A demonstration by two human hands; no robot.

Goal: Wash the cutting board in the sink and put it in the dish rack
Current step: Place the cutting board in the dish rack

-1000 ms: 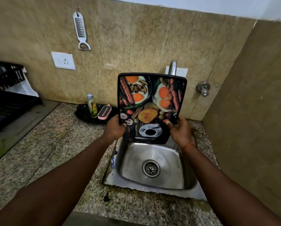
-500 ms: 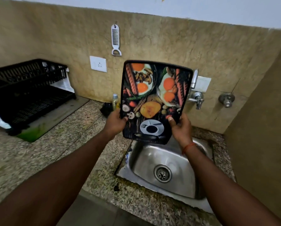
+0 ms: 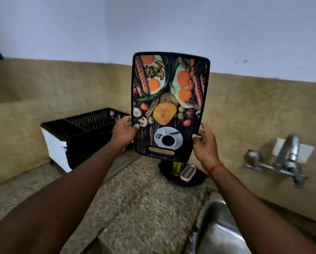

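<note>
The cutting board (image 3: 169, 103), black with a printed picture of food, is held upright in the air above the granite counter, its handle slot at the bottom. My left hand (image 3: 123, 132) grips its lower left edge and my right hand (image 3: 204, 142) grips its lower right edge. The black dish rack (image 3: 83, 131) stands on the counter to the left of the board, behind my left hand. The steel sink (image 3: 221, 228) lies at the bottom right, away from the board.
A metal tap (image 3: 289, 162) juts from the tiled wall at the right. Below the board, a black tray (image 3: 195, 177) holds a small bottle (image 3: 176, 168) and a pink soap case (image 3: 187, 173). A speckled granite counter (image 3: 144, 208) runs between rack and sink.
Both hands have carried the board up and leftward, from over the sink to above the counter near the dish rack. The view has swung left, so the sink now sits at the right edge.
</note>
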